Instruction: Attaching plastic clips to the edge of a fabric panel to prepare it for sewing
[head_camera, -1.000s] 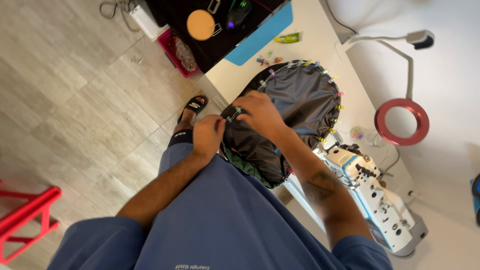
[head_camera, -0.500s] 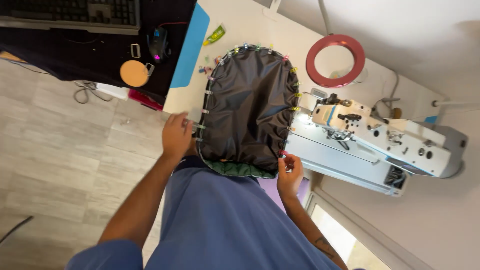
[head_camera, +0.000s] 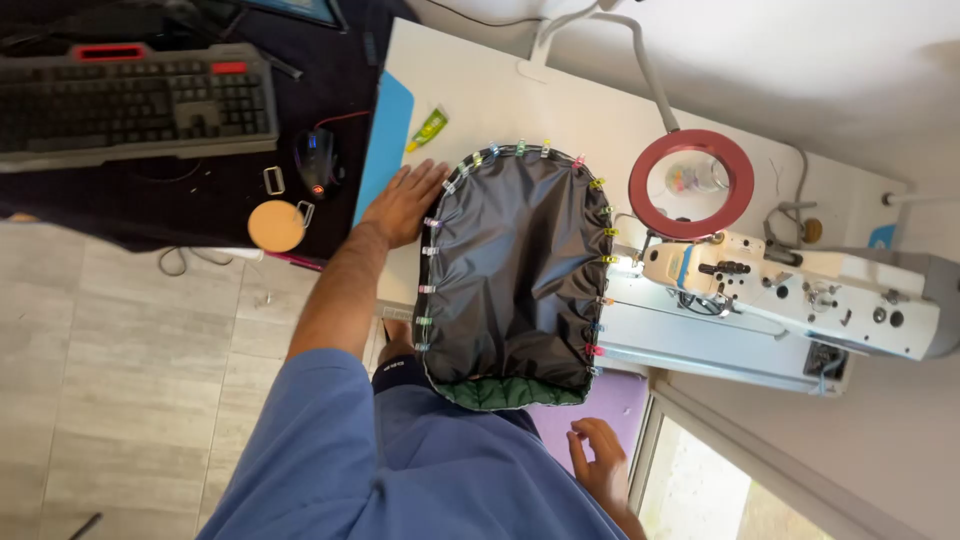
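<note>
Dark grey fabric panel (head_camera: 515, 275) is laid flat on the white table (head_camera: 500, 100), with its near edge overhanging toward the person. Small coloured sewing clips (head_camera: 428, 222) are set all along its rim. A green quilted lining (head_camera: 500, 395) is seen at the near edge.

Left hand (head_camera: 403, 203) is laid flat on the table, fingers spread, palm down, nothing gripped. Fingertips are placed just beside the panel's upper-left edge; actual contact with the clips cannot be told.

Right hand (head_camera: 603, 467) is held low, off the table edge, below the panel's near-right corner, near a purple surface (head_camera: 600, 400). Fingers are loosely curled, nothing held, no contact with the panel.

Around it:
- White sewing machine (head_camera: 790, 300) is placed just right of the panel, with its lit needle area at the panel's right edge.
- Red ring magnifier lamp (head_camera: 691, 184) is held on a grey arm above the machine.
- Blue mat (head_camera: 385, 140) and a small green tube (head_camera: 427, 128) are seen left of the panel.
- Black desk further left: keyboard (head_camera: 135, 105), mouse (head_camera: 314, 165), round cork coaster (head_camera: 276, 226).
</note>
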